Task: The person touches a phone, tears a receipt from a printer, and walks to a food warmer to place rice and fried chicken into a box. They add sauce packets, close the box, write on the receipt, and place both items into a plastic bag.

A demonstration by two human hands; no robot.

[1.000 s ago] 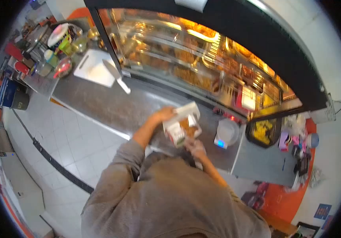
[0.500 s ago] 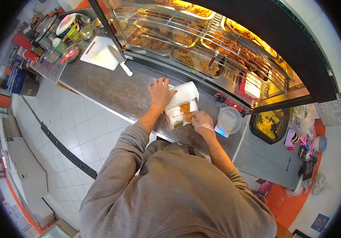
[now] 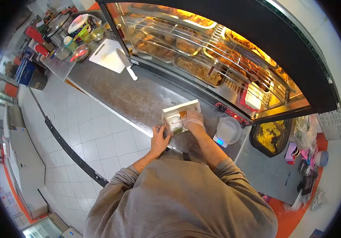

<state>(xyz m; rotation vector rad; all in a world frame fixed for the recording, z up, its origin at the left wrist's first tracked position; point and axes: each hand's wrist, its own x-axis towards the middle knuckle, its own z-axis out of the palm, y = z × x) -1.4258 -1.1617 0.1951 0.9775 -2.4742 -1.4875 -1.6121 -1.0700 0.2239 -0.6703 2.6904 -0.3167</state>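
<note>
An open white box (image 3: 181, 106) stands on the dark counter, its lid raised on the far side. White food (image 3: 174, 121) and a bit of green lie inside, with browned food (image 3: 183, 114) at the right. My left hand (image 3: 161, 137) is at the box's near left corner, thumb and fingers apart. Over the right part of the box is my right hand (image 3: 194, 119) in a clear glove, its fingers down at the browned food; the fingertips are partly hidden.
A round clear tub (image 3: 228, 130) sits on a scale at the right, beside a black tray of yellow food (image 3: 270, 137). A knife (image 3: 127, 64) rests on a white cutting board (image 3: 107, 56). The lit food cabinet (image 3: 202, 55) borders the counter's far side.
My left hand has moved from the lid down to the box's near left corner. My right hand has shifted left over the box. The lid now stands more upright.
</note>
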